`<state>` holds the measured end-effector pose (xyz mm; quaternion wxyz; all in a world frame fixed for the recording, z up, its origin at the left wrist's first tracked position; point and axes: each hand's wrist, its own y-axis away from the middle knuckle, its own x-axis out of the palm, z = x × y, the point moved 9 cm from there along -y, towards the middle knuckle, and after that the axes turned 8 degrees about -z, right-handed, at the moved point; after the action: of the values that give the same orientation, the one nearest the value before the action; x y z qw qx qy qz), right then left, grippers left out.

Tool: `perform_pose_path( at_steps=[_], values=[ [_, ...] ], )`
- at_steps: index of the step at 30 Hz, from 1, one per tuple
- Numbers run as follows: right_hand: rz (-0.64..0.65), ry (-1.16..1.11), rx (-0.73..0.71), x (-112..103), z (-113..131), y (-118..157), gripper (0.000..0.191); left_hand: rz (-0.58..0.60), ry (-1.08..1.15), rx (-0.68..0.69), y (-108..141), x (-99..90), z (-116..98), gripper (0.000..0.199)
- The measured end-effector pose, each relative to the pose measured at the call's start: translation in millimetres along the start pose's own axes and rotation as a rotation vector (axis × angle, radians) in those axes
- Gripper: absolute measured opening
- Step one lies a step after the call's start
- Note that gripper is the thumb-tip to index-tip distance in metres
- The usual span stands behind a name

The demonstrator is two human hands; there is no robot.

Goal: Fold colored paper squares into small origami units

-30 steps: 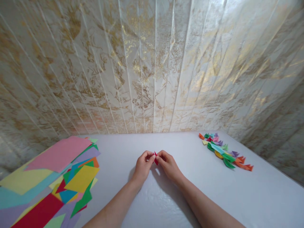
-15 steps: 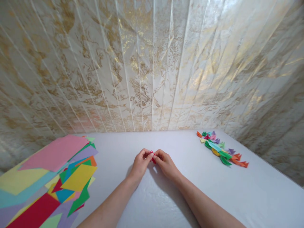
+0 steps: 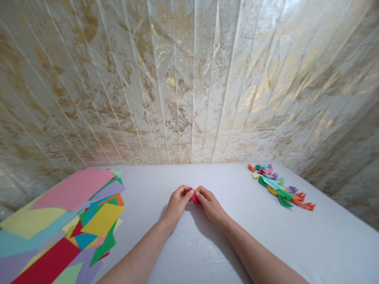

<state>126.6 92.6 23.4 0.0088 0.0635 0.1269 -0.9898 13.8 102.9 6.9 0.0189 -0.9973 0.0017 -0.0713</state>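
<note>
A small folded piece of red paper (image 3: 194,196) is pinched between my two hands above the middle of the white table. My left hand (image 3: 179,200) grips its left side with thumb and forefinger. From the right, my right hand (image 3: 208,201) pinches the other side, fingers curled. The fingertips cover much of the paper, so its exact shape is hard to make out.
Coloured paper sheets lie in a loose pile on the left, with a pink sheet (image 3: 77,187), a yellow piece (image 3: 103,219) and a red strip (image 3: 49,262). Small folded paper figures (image 3: 272,183) form rows at the right. A gold-patterned curtain (image 3: 189,79) hangs behind the table (image 3: 148,177).
The red paper has turned in my fingers and shows a broader face below the fingertips. Both hands stay nearly in place; the whole view has shifted slightly.
</note>
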Motion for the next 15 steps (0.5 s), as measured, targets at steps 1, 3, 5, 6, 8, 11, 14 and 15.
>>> perform_pose_path(
  at_steps=[1, 3, 5, 6, 8, 11, 14, 15],
  values=[
    [-0.004, 0.007, -0.010, -0.1, -0.4, -0.1, 0.027, -0.002, 0.002, 0.000, -0.1, 0.2, 0.1, 0.030],
    [-0.015, 0.034, -0.025, -0.5, -1.3, -0.1, 0.026, -0.010, 0.005, 0.001, -0.3, 0.3, 0.3, 0.031],
    [-0.029, 0.072, -0.029, -1.1, -2.6, 0.3, 0.025, -0.024, 0.006, 0.004, -0.5, -0.4, 0.5, 0.031],
    [-0.037, 0.090, -0.030, -1.5, -3.1, 0.6, 0.024, -0.031, 0.007, 0.006, -0.6, -1.0, 0.6, 0.030],
    [-0.047, 0.109, -0.031, -1.9, -4.0, 1.1, 0.023, -0.037, 0.008, 0.007, -0.6, -1.6, 1.0, 0.029],
    [-0.049, 0.102, -0.021, -2.2, -5.8, 1.4, 0.022, -0.035, 0.019, -0.016, -0.3, -2.0, 2.8, 0.029],
    [-0.037, 0.103, -0.003, -1.5, -8.5, 1.4, 0.023, -0.028, 0.038, -0.042, -0.1, -1.9, 3.9, 0.033],
    [-0.033, 0.109, -0.001, -1.2, -9.1, 1.4, 0.023, -0.020, 0.042, -0.043, 0.0, -1.3, 3.5, 0.032]
  ],
)
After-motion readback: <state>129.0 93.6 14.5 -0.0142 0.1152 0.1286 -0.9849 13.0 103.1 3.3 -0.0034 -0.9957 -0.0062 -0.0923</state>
